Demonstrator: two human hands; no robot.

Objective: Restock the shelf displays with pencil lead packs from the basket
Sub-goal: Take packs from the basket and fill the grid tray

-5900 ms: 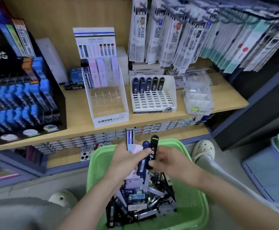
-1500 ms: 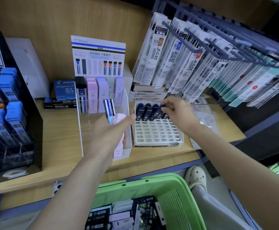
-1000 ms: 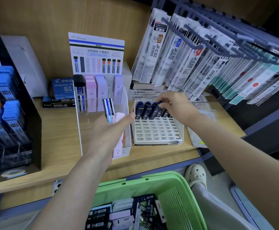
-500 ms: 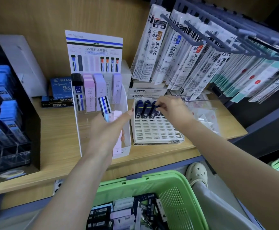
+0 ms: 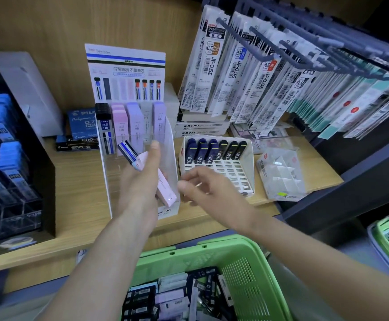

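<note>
The left hand (image 5: 142,181) grips a pink pack (image 5: 165,188) and a blue-striped pack (image 5: 128,152) together in front of the clear stand (image 5: 169,135), hiding its lower front. The right hand (image 5: 202,191), blurred, hangs just beside it over the grid of the white tray (image 5: 249,163), fingers loosely curled and seemingly holding nothing, with six dark packs (image 5: 216,150) upright in the tray's back row. Below the shelf (image 5: 80,186) the green basket (image 5: 200,249) holds more loose packs (image 5: 172,297); hanging refills (image 5: 235,72) crowd the right, and a clear divided box (image 5: 281,177) sits beside the tray.

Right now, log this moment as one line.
left hand: holds pink pack and striped pack | right hand: empty near white tray | basket: holds packs
</note>
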